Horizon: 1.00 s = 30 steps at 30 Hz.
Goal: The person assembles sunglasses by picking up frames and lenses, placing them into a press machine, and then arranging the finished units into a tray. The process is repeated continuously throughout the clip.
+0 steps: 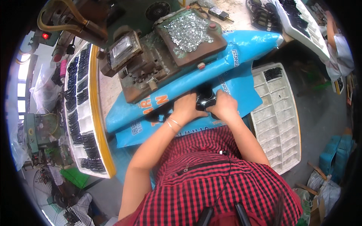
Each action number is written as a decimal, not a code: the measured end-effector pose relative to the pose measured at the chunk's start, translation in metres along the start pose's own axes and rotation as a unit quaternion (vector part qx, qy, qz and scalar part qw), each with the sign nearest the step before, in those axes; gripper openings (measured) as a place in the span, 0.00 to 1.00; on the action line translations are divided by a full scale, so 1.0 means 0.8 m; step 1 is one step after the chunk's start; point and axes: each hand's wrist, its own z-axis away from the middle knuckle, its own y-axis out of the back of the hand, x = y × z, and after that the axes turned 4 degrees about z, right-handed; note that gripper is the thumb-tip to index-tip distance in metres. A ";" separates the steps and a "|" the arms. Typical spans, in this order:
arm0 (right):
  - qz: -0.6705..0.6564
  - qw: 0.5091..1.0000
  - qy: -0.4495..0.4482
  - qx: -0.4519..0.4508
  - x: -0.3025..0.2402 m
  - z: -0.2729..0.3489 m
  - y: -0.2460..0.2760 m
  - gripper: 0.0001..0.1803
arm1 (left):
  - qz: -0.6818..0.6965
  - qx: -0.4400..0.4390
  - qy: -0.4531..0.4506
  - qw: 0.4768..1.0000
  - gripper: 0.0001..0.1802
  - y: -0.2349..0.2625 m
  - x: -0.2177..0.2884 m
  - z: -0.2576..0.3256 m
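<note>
Nearest the camera, red-and-black checked cloth [196, 180] covers the person's torso and lap. Just beyond it, a glossy black piece [206, 100] sits between the two hands, above a blue printed sheet [247, 94]. The left hand [184, 108] (a thin bracelet circles its wrist) has its fingers bent around the left edge, the thumb stretched beneath; the right hand [225, 106] pinches the other edge, fingers curled and nearly together. Both grip the piece, though their fingertips are partly hidden. Smaller dark parts [161, 117] lie on the sheet by the left wrist.

Past the sheet, a rusty machine [141, 73] stands on the desk [107, 86], silvery chips [188, 32] heaped on its plate. To the left, a white compartment tray [83, 109] carries rows of black pieces; to the right, a mostly bare tray [277, 124] holds some in one upper compartment.
</note>
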 end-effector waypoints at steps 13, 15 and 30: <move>0.058 0.997 -0.046 0.014 0.020 0.061 0.001 0.26 | 0.042 0.024 0.060 0.997 0.25 -0.015 0.003 -0.002; 0.060 0.996 -0.067 -0.019 0.028 0.058 0.002 0.25 | 0.096 0.038 0.099 0.990 0.23 -0.015 -0.009 0.001; 0.086 0.989 -0.019 0.122 0.022 0.025 -0.004 0.24 | 0.221 0.087 0.052 0.970 0.16 0.027 -0.005 0.069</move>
